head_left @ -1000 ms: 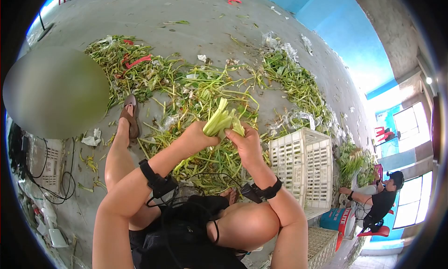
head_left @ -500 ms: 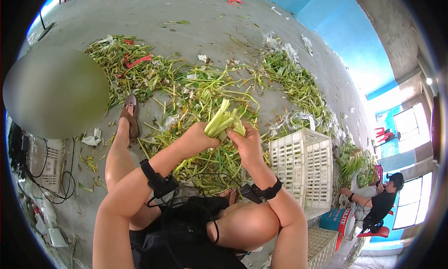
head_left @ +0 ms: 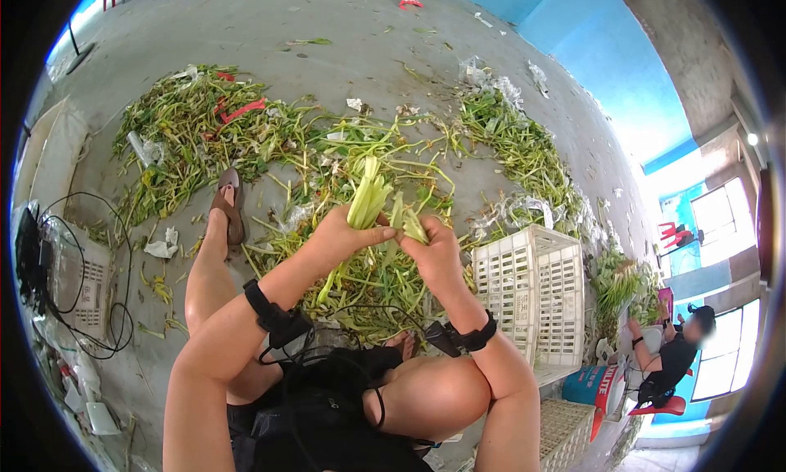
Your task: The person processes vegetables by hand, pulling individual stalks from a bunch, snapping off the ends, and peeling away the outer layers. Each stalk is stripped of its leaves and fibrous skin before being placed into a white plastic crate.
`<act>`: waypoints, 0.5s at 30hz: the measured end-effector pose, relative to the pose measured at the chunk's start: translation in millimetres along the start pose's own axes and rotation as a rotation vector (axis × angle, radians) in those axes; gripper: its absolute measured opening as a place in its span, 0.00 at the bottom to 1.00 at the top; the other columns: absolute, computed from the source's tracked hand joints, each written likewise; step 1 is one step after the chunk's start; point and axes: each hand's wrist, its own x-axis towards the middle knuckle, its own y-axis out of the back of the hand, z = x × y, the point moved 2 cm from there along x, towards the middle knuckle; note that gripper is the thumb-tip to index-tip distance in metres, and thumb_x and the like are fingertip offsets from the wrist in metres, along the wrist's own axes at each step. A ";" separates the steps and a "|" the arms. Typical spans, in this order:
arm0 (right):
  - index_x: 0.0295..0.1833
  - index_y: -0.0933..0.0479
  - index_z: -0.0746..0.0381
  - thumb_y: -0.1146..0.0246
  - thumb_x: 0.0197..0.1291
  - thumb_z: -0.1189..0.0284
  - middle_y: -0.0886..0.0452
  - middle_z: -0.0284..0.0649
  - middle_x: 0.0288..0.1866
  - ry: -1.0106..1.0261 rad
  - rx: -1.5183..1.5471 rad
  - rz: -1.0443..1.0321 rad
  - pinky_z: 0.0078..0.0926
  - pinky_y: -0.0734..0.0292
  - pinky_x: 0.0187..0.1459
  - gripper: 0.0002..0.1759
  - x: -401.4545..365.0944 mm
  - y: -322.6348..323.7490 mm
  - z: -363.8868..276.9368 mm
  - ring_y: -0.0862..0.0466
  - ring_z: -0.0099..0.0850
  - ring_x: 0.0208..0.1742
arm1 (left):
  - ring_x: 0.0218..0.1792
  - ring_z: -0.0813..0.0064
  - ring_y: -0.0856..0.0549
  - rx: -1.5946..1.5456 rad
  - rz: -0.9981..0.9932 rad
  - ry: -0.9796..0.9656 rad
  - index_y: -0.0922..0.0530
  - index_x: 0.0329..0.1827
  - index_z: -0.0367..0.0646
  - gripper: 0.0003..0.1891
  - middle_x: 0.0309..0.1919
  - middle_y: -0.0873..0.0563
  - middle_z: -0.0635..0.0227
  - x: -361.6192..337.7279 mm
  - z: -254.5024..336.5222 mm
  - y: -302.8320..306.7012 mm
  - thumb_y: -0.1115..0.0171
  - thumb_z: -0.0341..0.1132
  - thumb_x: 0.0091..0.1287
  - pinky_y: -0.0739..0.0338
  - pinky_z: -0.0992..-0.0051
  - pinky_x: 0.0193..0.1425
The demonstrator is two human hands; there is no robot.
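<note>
A bunch of pale green leafy-vegetable stalks [head_left: 369, 195] stands upright in my left hand [head_left: 342, 233], its fingers wrapped round the lower part. Close beside it, my right hand [head_left: 438, 255] pinches a torn pale green stalk piece [head_left: 413, 226] between thumb and fingers. The two hands are almost touching. Below and beyond them, a heap of loose stalks and leaves [head_left: 344, 165] covers the floor between my legs.
A white plastic crate [head_left: 508, 285] stands to the right of my hands. Another trimmings pile [head_left: 524, 149] lies beyond it. At far right sits a co-worker [head_left: 675, 357] near a blue-and-red sack [head_left: 594, 388]. Black cables [head_left: 123, 308] trail at left.
My left hand has turned the bunch more upright and shifted slightly left. The right hand's piece has come apart from the bunch. A blurred shape at left is gone.
</note>
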 end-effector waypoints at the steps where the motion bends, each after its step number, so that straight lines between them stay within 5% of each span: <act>1: 0.47 0.21 0.67 0.34 0.56 0.73 0.19 0.32 0.33 0.020 0.024 -0.021 0.19 0.29 0.37 0.14 -0.3 -3.0 3.0 0.24 0.17 0.33 | 0.27 0.83 0.24 -0.007 0.013 -0.067 0.21 0.42 0.40 0.13 0.30 0.19 0.74 1.0 -1.1 0.2 0.29 0.35 0.59 0.30 0.79 0.31; 7: 0.47 0.22 0.68 0.34 0.55 0.74 0.18 0.33 0.34 -0.022 0.179 -0.055 0.20 0.27 0.39 0.14 1.3 -7.0 5.9 0.23 0.18 0.35 | 0.29 0.82 0.23 0.000 0.034 0.068 0.21 0.41 0.39 0.11 0.29 0.19 0.74 0.7 0.8 4.0 0.31 0.34 0.60 0.28 0.77 0.34; 15: 0.46 0.22 0.65 0.36 0.55 0.75 0.19 0.32 0.34 0.125 0.057 0.050 0.21 0.28 0.38 0.13 2.0 -6.8 -3.3 0.24 0.19 0.35 | 0.33 0.77 0.18 0.289 -0.075 -0.072 0.19 0.47 0.38 0.14 0.32 0.14 0.65 -3.0 -2.2 -0.9 0.33 0.34 0.59 0.24 0.72 0.41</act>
